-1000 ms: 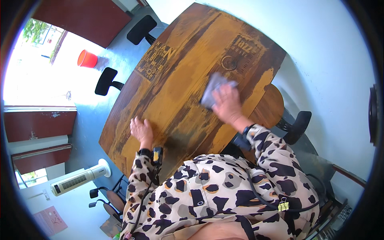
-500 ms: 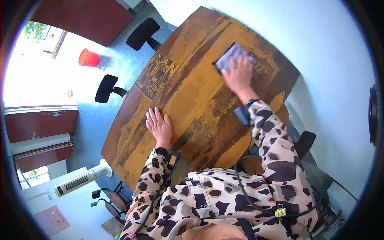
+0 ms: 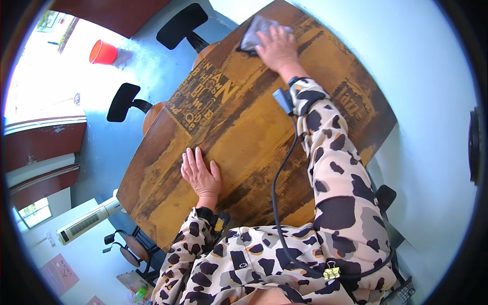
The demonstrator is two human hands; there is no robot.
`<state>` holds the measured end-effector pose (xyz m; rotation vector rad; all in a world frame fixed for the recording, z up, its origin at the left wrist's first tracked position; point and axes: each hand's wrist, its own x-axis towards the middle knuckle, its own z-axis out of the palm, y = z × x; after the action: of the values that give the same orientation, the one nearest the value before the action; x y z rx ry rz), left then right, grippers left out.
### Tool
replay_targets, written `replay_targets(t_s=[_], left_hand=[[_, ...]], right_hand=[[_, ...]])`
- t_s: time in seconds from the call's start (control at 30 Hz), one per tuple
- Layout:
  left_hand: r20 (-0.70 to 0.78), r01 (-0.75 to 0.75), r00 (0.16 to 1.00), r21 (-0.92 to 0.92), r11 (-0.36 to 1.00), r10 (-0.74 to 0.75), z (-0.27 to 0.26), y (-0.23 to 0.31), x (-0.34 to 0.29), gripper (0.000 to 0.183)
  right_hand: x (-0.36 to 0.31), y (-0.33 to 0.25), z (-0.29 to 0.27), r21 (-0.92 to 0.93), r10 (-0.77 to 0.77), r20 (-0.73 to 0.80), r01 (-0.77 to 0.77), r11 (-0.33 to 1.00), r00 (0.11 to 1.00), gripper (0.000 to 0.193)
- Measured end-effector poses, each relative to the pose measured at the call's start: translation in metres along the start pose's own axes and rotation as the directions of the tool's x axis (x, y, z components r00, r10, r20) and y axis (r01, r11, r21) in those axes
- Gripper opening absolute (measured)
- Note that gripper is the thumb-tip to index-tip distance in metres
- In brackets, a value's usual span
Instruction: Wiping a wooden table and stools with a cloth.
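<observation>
At the far edge of the wooden table (image 3: 254, 145), my right hand (image 3: 279, 51) presses down on a grey cloth (image 3: 252, 33), its fingers spread over the top. The cloth has a dark edge and lies flat under the palm and fingertips. My right arm is stretched well forward across the tabletop. My left hand (image 3: 201, 178) rests palm down near the table's left side, fingers extended, holding nothing. The tabletop is patterned brown and ochre with printed lettering in places.
Two chairs with black backrests (image 3: 182, 25) stand along the table's left side. A red bucket (image 3: 103, 52) is on the blue floor by the bright doorway. A white tower fan (image 3: 86, 221) stands at lower left. A pale wall (image 3: 427, 101) borders the right. A black cable (image 3: 275, 195) hangs from my right wrist.
My right hand has slid the cloth forward and to the left, toward the far edge. My left hand stays on the table in about the same place. The view has shifted somewhat.
</observation>
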<state>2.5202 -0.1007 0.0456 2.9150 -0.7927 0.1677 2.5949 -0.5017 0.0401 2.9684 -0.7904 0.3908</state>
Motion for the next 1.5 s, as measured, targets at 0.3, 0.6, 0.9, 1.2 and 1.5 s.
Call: replay_targets(t_s=[0.3,0.6,0.9,1.2,1.5], left_hand=[[-0.059,-0.007,0.998,0.024,1.000,0.008,-0.002,-0.007,-0.001,0.055],[-0.095,-0.004,0.995,0.049,0.999,0.009,0.007,-0.005,-0.006,0.056],[0.112,-0.043,0.993,-0.056,0.997,0.049,-0.032,-0.041,-0.040,0.054],[0.093,0.228,0.969,0.001,0.974,-0.227,-0.059,-0.131,-0.232,0.058],[0.025,0.897,0.383,0.230,0.378,-0.924,-0.088,-0.220,-0.377,0.073]], right_hand=[[-0.184,0.174,-0.052,-0.135,0.417,-0.012,-0.415,0.900,0.909,0.048],[-0.362,0.124,-0.083,-0.150,0.437,-0.160,-0.459,0.876,0.885,0.054],[-0.339,0.135,-0.081,-0.100,0.056,-0.111,-0.067,0.993,0.992,0.053],[-0.248,-0.068,-0.069,0.141,-0.266,-0.218,0.300,0.944,0.939,0.049],[-0.313,-0.146,-0.071,0.392,-0.763,-0.274,0.792,0.467,0.586,0.040]])
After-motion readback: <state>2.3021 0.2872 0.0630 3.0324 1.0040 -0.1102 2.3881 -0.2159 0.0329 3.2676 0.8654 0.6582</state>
